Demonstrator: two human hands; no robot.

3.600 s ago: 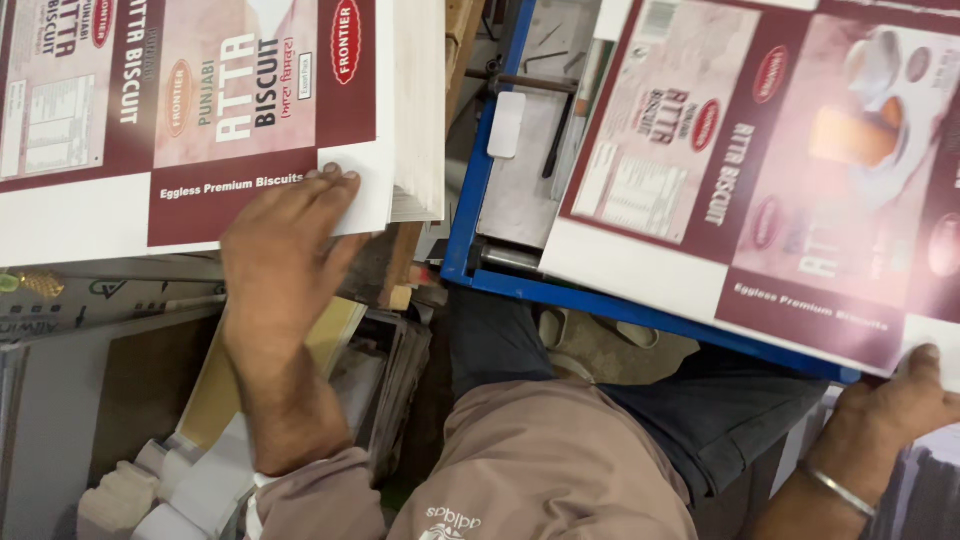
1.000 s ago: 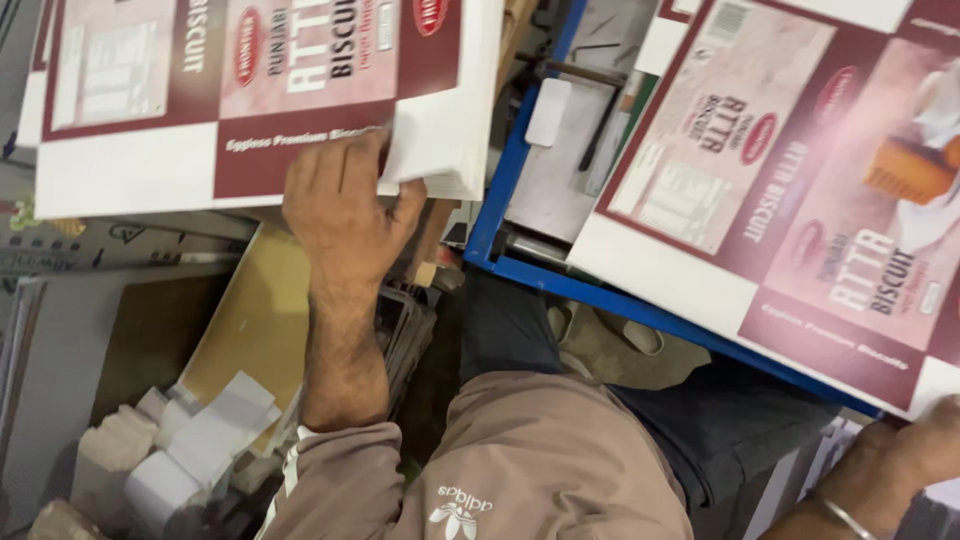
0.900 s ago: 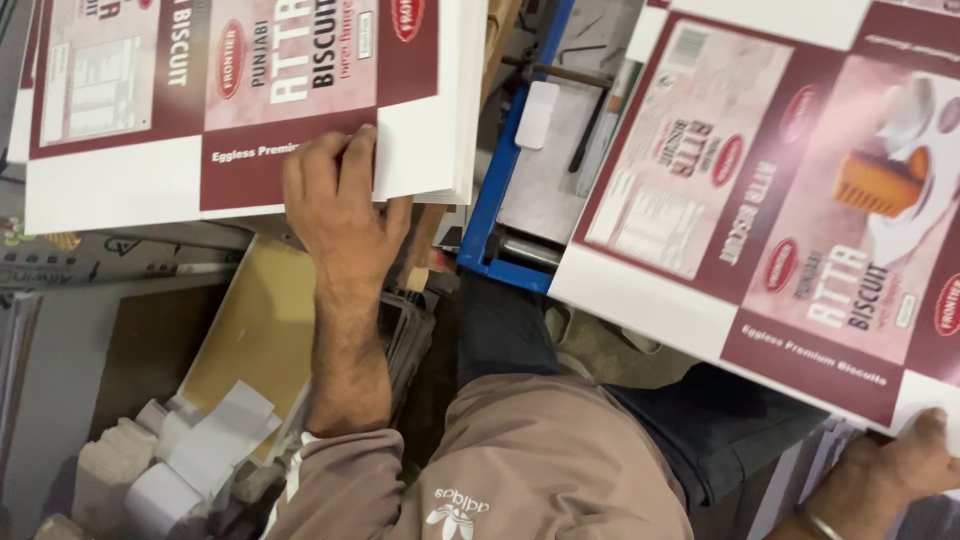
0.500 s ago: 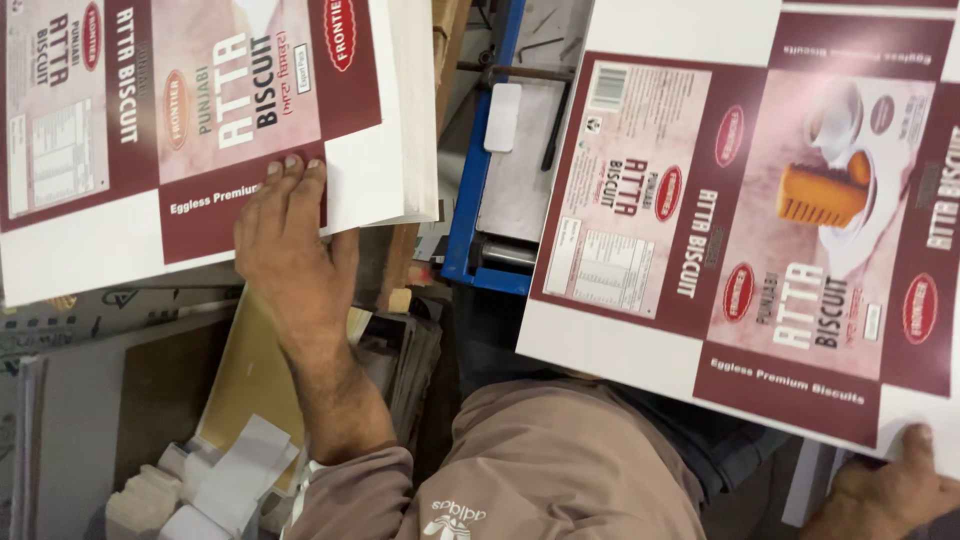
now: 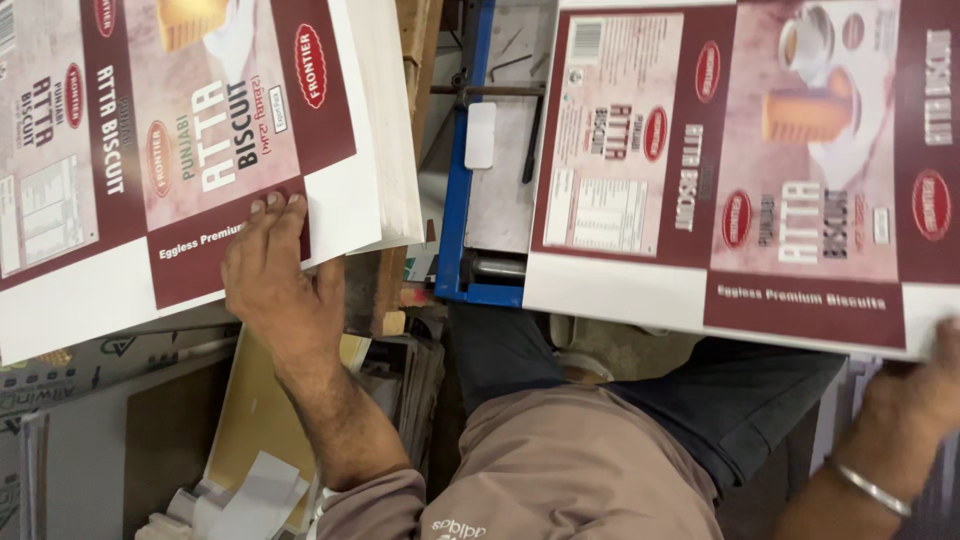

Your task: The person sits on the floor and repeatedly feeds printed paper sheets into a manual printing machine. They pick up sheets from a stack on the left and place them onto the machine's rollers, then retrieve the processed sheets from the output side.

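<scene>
I am looking down over a crowded work spot: a blue-framed metal bench (image 5: 458, 200) runs up the middle, a small white block (image 5: 480, 135) lying on its grey plate, and below me are my tan sleeve and dark trousers. On the left sits a thick stack of printed sheets (image 5: 180, 150), maroon and pink with white borders, its white edges showing along the right side. My left hand (image 5: 275, 285) lies flat on the lower edge of that stack, fingers (image 5: 270, 215) stretched out and close together, pressing on the top sheet rather than clamped round it. Under the wrist is a yellowish board (image 5: 250, 420), and some folded white paper scraps (image 5: 250, 490) lie near the bottom edge.

On the right a single printed sheet (image 5: 740, 170) of the same kind lies spread over the bench and reaches past its blue edge, above my knee. My right hand (image 5: 915, 400) is at the sheet's lower right corner, a thin metal bangle (image 5: 870, 488) on the wrist; I cannot tell whether its fingers pinch the sheet, since the hand is blurred and partly cut off by the frame
</scene>
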